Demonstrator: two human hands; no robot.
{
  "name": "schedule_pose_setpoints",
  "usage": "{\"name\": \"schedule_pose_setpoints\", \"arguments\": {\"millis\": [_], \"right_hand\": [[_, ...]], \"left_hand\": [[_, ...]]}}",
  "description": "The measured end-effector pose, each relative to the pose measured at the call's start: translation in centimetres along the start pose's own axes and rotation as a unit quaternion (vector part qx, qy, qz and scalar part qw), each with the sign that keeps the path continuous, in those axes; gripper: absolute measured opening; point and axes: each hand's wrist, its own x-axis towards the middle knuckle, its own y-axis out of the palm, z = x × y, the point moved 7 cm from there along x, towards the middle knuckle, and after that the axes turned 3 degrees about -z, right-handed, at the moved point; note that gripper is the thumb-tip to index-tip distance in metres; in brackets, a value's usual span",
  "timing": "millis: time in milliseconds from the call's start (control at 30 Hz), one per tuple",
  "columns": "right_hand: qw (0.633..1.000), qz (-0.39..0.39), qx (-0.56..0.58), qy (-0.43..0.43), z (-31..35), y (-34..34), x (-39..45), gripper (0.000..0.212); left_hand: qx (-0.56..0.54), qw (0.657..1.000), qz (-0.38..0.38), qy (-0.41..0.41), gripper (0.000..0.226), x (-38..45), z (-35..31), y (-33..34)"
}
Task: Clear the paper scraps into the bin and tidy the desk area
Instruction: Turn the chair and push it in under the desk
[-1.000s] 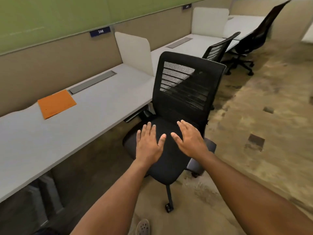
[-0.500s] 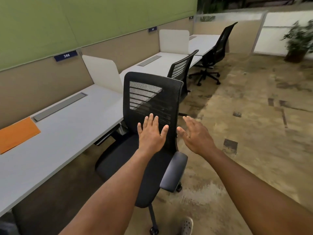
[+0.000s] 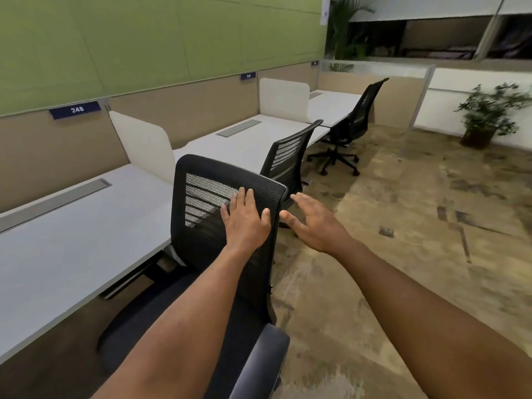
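Observation:
A black mesh-back office chair stands in front of me beside the long white desk, its seat partly under the desk edge. My left hand lies flat and open against the upper right of the chair's backrest. My right hand hovers open just right of the backrest's edge, fingers spread, holding nothing. No paper scraps or bin are in view.
A white divider panel splits the desk. Two more black chairs stand further along the desk row. A potted plant sits at the far right on open carpet floor.
The view has turned right and up, so the orange folder on the desk is out of sight. Both hands rose from over the seat to the top of the backrest.

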Motion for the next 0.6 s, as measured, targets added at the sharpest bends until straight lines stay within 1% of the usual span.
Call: {"name": "schedule_pose_setpoints", "arguments": {"millis": [67,200,300,367,467,600], "right_hand": [[1.0,0.022,0.018,-0.013,-0.3,0.2,3.4,0.084],[0.997,0.022,0.073,-0.032,-0.8,0.6,8.8,0.103],[0.992,0.035,0.109,-0.045,-1.4,1.8,11.9,0.105],[0.989,0.059,0.122,-0.053,-1.7,3.0,14.0,0.106],[0.978,0.124,0.152,-0.07,-2.1,5.4,17.4,0.099],[0.951,0.207,0.211,-0.088,-2.6,8.8,22.2,0.074]], "left_hand": [[0.006,1.0,-0.007,-0.016,0.073,2.4,0.1,0.7],[0.014,0.998,0.02,-0.059,0.082,5.6,0.8,2.7],[0.0,0.993,0.055,-0.102,0.094,6.9,1.0,4.1],[-0.027,0.986,0.078,-0.142,0.101,7.6,1.0,5.3],[-0.042,0.975,0.099,-0.194,0.104,8.5,0.7,7.1],[-0.054,0.957,0.073,-0.276,0.107,10.1,0.5,8.3]]}}
